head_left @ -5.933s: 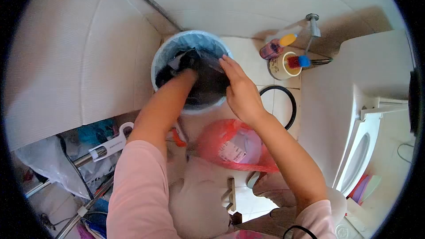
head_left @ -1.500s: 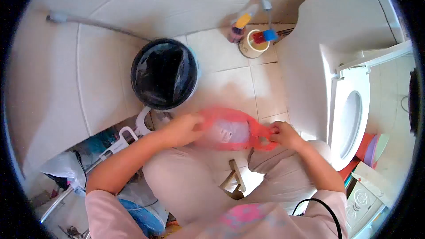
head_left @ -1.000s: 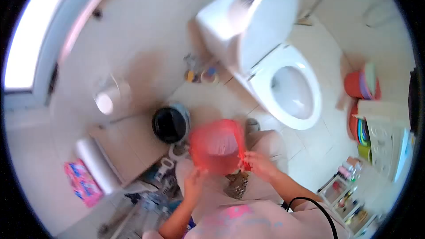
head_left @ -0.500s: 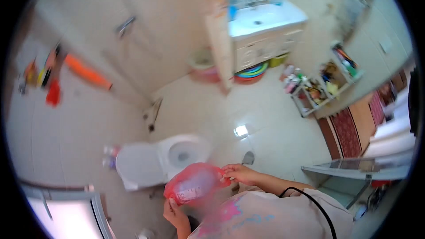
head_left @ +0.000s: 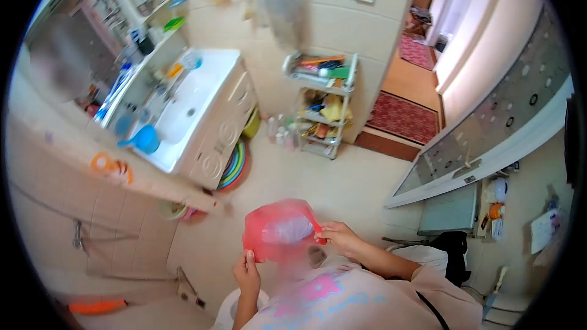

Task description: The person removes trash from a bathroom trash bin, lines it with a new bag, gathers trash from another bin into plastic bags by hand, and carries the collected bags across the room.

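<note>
A thin red plastic bag point(head_left: 260, 223) is stretched between my two hands in front of my body. Its left edge is pinched between the thumb and fingers of my left hand point(head_left: 247, 270). On the other side, my right hand point(head_left: 339, 237) grips the bag's edge near a bunched corner. Something whitish and rounded point(head_left: 288, 230) shows at the bag's middle; I cannot tell what it is or whether it lies inside. Part of the bag's lower side blurs into my light shirt point(head_left: 367, 296).
The washbasin point(head_left: 195, 107) stands left with a blue scoop point(head_left: 145, 139) on its rim. A tiered rack point(head_left: 321, 107) of toiletries is by the wall. At right, a glass-panelled door point(head_left: 483, 107) stands open beside a doorway with a red mat point(head_left: 403, 117). A toilet edge point(head_left: 227, 310) shows below.
My view has swung right, so the basin sits at left and the doorway shows fully, while most of the toilet has left view. Both hands keep hold of the red bag.
</note>
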`<state>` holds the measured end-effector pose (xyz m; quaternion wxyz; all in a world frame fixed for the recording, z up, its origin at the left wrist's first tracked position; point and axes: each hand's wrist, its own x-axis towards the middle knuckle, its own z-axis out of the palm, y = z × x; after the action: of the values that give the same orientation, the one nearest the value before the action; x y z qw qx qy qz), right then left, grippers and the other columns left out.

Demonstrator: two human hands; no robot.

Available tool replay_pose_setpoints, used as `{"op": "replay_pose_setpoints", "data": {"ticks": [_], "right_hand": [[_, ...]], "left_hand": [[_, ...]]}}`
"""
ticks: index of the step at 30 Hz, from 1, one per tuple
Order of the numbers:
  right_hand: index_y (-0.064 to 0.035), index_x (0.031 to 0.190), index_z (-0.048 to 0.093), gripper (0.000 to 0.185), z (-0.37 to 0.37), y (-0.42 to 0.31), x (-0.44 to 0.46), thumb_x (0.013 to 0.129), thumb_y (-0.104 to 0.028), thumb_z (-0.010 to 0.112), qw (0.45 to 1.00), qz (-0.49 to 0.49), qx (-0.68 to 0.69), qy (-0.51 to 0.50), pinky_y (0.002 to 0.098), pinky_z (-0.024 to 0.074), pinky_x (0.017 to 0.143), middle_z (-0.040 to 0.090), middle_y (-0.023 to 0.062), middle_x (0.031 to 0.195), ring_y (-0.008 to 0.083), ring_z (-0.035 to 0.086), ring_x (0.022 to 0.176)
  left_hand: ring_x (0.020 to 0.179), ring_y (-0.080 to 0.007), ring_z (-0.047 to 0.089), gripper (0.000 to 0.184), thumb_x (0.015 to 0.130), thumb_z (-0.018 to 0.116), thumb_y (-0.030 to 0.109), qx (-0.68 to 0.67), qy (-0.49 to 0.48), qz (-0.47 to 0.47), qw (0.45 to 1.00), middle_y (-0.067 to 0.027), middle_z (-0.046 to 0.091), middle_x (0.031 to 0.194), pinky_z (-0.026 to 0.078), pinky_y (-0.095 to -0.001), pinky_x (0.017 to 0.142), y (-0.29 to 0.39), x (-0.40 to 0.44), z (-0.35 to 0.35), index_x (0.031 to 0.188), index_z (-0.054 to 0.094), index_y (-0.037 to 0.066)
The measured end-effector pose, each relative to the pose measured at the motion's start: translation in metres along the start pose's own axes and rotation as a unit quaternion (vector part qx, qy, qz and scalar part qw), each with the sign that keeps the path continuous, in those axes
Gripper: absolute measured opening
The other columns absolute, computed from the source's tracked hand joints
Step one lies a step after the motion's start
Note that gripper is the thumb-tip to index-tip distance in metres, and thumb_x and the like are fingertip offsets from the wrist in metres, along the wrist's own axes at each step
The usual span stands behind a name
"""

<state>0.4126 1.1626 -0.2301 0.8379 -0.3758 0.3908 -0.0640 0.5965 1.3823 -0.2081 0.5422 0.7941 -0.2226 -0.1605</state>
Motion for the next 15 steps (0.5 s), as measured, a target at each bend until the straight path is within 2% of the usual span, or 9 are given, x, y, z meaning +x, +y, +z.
{"op": "replay_pose_setpoints", "data": {"ticks": [1,4,7,10,13,15], "right_hand": [[0.0011,0.121,0.058,0.035,-0.004,-0.015,0.003,0.087,-0.006,0.062,0.999,-0.03,0.017,0.041,0.0267,0.0499,0.078,0.067,0.0093,0.097,0.0161,0.063,0.086],[0.0014,0.12,0.057,0.035,-0.039,-0.051,0.022,0.087,-0.007,0.061,0.981,-0.164,-0.062,0.082,0.0277,0.0497,0.079,0.067,0.0102,0.099,0.0176,0.063,0.087],[0.0025,0.113,0.061,0.028,-0.063,-0.095,0.025,0.086,-0.005,0.059,0.949,-0.249,-0.049,0.188,0.027,0.0483,0.081,0.065,0.0083,0.099,0.0151,0.061,0.091],[0.0038,0.109,0.061,0.025,-0.079,-0.147,0.009,0.086,-0.004,0.058,0.907,-0.255,0.05,0.331,0.0257,0.0476,0.078,0.065,0.0083,0.094,0.0148,0.061,0.088],[0.0027,0.105,0.062,0.021,-0.119,-0.183,0.011,0.087,-0.003,0.056,0.854,-0.338,0.184,0.35,0.025,0.0468,0.076,0.064,0.0069,0.09,0.0141,0.06,0.083],[0.0011,0.103,0.061,0.018,-0.138,-0.212,0.003,0.087,-0.003,0.053,0.819,-0.377,0.2,0.383,0.0254,0.0463,0.072,0.063,0.0053,0.087,0.0137,0.058,0.077]], "left_hand": [[0.066,-0.01,0.058,0.027,0.1,0.052,0.02,-0.016,-0.029,0.001,0.999,-0.0028,0.063,0.073,0.047,-0.0261,0.062,0.013,0.022,0.017,0.093,0.065,-0.004],[0.068,-0.0095,0.06,0.028,0.099,0.055,0.022,-0.058,-0.113,-0.013,0.992,-0.0041,0.065,0.075,0.049,-0.0275,0.063,0.054,0.093,0.07,0.099,0.067,-0.004],[0.068,-0.0105,0.06,0.027,0.097,0.058,0.021,-0.004,-0.196,0.083,0.977,-0.0055,0.066,0.076,0.049,-0.0283,0.063,0.038,0.162,0.13,0.098,0.068,-0.004],[0.067,-0.0112,0.06,0.027,0.096,0.059,0.021,-0.05,-0.291,0.108,0.949,-0.0069,0.068,0.076,0.05,-0.0289,0.064,0.067,0.214,0.187,0.096,0.069,-0.004],[0.069,-0.0108,0.059,0.028,0.096,0.058,0.022,-0.077,-0.384,0.116,0.913,-0.0063,0.068,0.076,0.049,-0.0288,0.064,0.097,0.268,0.226,0.095,0.069,-0.003],[0.076,-0.0086,0.059,0.029,0.099,0.053,0.021,-0.086,-0.438,0.088,0.891,-0.0047,0.067,0.08,0.048,-0.0264,0.07,0.125,0.291,0.263,0.098,0.068,-0.004]]}}
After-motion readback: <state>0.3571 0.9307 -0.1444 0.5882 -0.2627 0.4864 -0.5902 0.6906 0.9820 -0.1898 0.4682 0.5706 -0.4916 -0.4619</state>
